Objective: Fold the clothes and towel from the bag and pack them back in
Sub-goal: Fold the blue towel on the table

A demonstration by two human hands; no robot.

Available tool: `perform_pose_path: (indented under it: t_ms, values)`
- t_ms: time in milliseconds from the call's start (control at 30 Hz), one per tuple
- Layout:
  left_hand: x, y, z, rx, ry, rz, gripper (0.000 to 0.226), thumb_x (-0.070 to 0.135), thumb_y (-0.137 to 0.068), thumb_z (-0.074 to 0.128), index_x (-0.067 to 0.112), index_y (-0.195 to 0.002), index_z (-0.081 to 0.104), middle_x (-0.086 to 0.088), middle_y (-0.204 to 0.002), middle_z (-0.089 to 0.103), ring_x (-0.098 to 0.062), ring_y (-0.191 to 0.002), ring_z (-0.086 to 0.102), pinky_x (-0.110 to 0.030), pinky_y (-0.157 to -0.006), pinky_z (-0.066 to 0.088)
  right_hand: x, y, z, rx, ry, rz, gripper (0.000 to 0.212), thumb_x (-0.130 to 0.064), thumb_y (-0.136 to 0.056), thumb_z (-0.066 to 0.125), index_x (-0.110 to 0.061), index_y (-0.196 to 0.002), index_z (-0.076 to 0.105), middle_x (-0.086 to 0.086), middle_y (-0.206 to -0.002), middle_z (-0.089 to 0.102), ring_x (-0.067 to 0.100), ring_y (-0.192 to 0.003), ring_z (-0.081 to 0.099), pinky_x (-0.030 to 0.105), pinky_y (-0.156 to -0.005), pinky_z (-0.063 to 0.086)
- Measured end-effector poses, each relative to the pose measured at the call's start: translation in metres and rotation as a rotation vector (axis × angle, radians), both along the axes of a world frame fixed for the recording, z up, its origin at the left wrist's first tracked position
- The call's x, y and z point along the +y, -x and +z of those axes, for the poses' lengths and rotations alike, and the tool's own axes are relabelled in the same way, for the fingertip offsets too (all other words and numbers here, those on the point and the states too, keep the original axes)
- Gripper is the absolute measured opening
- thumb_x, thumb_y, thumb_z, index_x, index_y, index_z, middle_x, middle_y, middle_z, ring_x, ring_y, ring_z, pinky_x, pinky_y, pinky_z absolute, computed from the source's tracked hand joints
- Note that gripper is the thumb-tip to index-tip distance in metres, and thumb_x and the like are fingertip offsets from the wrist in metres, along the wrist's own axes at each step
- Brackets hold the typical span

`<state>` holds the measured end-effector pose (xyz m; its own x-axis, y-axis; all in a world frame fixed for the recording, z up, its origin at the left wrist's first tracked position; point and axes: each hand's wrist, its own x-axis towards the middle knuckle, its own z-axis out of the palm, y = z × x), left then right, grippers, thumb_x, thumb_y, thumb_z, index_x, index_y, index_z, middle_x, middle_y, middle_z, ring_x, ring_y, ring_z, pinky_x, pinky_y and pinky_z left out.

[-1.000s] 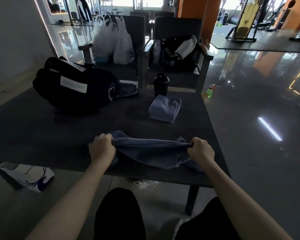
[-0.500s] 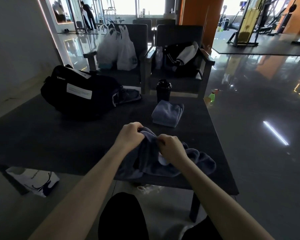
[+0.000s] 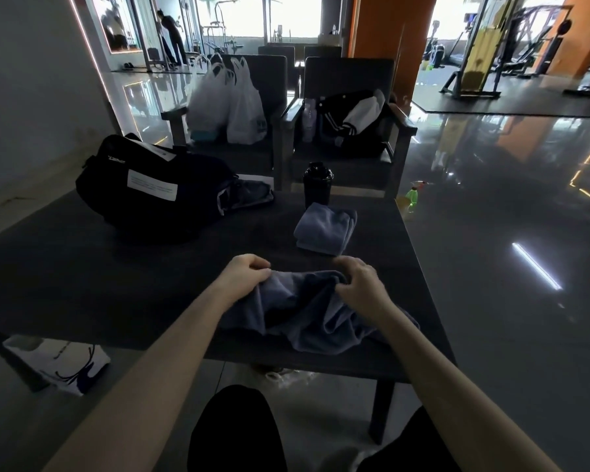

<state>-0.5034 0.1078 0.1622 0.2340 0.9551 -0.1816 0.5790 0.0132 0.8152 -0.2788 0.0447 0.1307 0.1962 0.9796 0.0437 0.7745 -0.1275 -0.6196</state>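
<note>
Apart again go both hands, left hand [image 3: 249,272] and right hand [image 3: 356,279] gripping the blue-grey garment's [image 3: 307,315] upper edge, stretched left-right at lower centre.

- The foreground was dim; the worktop [image 3: 82,267] read nearly black.
- Daylight blew out the far windows [image 3: 286,15].
- The glossy floor [image 3: 491,216] carried glare streaks.
- Wide-angle bending curved the edges.
</note>
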Motion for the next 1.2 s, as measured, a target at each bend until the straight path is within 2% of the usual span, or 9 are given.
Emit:
perform_pose_path:
  t_ms: [200, 367, 500, 567, 667, 800, 933, 1100, 1200]
  values:
    - [-0.005, -0.031, 0.025, -0.295, 0.194, 0.017, 0.029, -0.004, -0.095, 0.039, 0.013, -0.082, 0.059, -0.001, -0.084, 0.058, -0.011, -0.076, 0.054, -0.014, -0.066, 0.045, 0.006, 0.032, -0.008, 0.059, -0.137, 0.410, 0.092, -0.045, -0.066, 0.075, -0.026, -0.145, 0.033, 0.001, -0.142, 0.046, 0.020, -0.128, 0.044, 0.037, -0.103, 0.040]
    - [-0.011, -0.024, 0.030, -0.444, 0.533, 0.075, 0.019, 0.024, -0.097, 0.047, 0.016, -0.087, 0.061, -0.006, -0.089, 0.058, -0.019, -0.091, 0.054, -0.027, -0.084, 0.042, 0.001, 0.038, 0.001, 0.217, -0.253, 0.272, 0.028, -0.029, -0.081, 0.062, -0.005, -0.094, 0.066, 0.012, -0.084, 0.069, 0.024, -0.080, 0.064, 0.047, -0.077, 0.051]
    - [-0.011, -0.012, 0.023, -0.438, 0.519, 0.040, 0.025, 0.030, -0.093, 0.056, 0.007, -0.093, 0.065, -0.012, -0.092, 0.065, -0.018, -0.089, 0.061, -0.028, -0.085, 0.045, -0.003, 0.034, 0.007, 0.406, -0.262, 0.181, 0.021, -0.015, -0.087, 0.063, -0.005, -0.069, 0.062, 0.006, -0.064, 0.064, 0.008, -0.059, 0.056, 0.036, -0.063, 0.050]
    - [-0.015, -0.017, 0.025, -0.402, 0.414, 0.049, 0.016, 0.017, -0.095, 0.053, 0.009, -0.091, 0.066, -0.011, -0.092, 0.065, -0.016, -0.083, 0.062, -0.023, -0.078, 0.049, -0.004, 0.035, 0.010, 0.376, -0.248, 0.216, 0.014, -0.010, -0.080, 0.071, -0.018, -0.090, 0.064, -0.007, -0.080, 0.065, -0.003, -0.062, 0.055, 0.019, -0.065, 0.047]
    - [-0.020, -0.028, 0.033, -0.396, 0.358, 0.118, 0.020, 0.006, -0.096, 0.050, 0.011, -0.084, 0.065, -0.008, -0.081, 0.064, -0.013, -0.066, 0.060, -0.018, -0.056, 0.051, -0.001, 0.037, 0.005, 0.251, -0.298, 0.310, 0.063, -0.010, -0.072, 0.078, -0.017, -0.129, 0.052, -0.007, -0.116, 0.056, -0.002, -0.091, 0.054, 0.006, -0.079, 0.040]
    - [-0.020, -0.032, 0.038, -0.333, 0.394, 0.147, 0.015, 0.011, -0.095, 0.054, 0.009, -0.098, 0.068, -0.006, -0.080, 0.064, -0.015, -0.070, 0.059, -0.023, -0.059, 0.049, 0.004, 0.038, 0.002, 0.285, -0.439, 0.258, 0.062, -0.008, -0.076, 0.076, -0.020, -0.132, 0.052, -0.001, -0.140, 0.044, 0.011, -0.110, 0.055, 0.022, -0.089, 0.049]
    - [-0.020, -0.026, 0.038, -0.311, 0.393, 0.161, 0.017, 0.014, -0.093, 0.057, 0.004, -0.103, 0.066, -0.011, -0.087, 0.064, -0.017, -0.070, 0.058, -0.023, -0.056, 0.048, 0.003, 0.037, 0.013, 0.223, -0.437, 0.300, 0.009, 0.001, -0.083, 0.064, -0.004, -0.086, 0.071, 0.010, -0.086, 0.068, 0.012, -0.074, 0.061, 0.027, -0.069, 0.050]
    - [-0.031, -0.025, 0.029, -0.428, 0.437, -0.047, 0.043, 0.052, -0.090, 0.054, 0.010, -0.099, 0.061, -0.001, -0.091, 0.063, -0.015, -0.083, 0.060, -0.030, -0.078, 0.046, 0.006, 0.037, 0.029, 0.207, -0.335, -0.071, 0.032, -0.016, -0.090, 0.052, -0.004, -0.060, 0.049, 0.007, -0.057, 0.052, 0.013, -0.051, 0.045, 0.029, -0.049, 0.034]
    - [-0.045, -0.036, 0.020, -0.328, 0.258, -0.209, 0.043, 0.037, -0.082, 0.071, 0.007, -0.111, 0.058, -0.001, -0.096, 0.066, -0.015, -0.091, 0.064, -0.031, -0.078, 0.051, 0.010, 0.038, 0.038, 0.190, -0.280, -0.122, 0.041, -0.024, -0.090, 0.055, -0.014, -0.051, 0.044, -0.001, -0.051, 0.048, 0.011, -0.049, 0.044, 0.024, -0.047, 0.030]
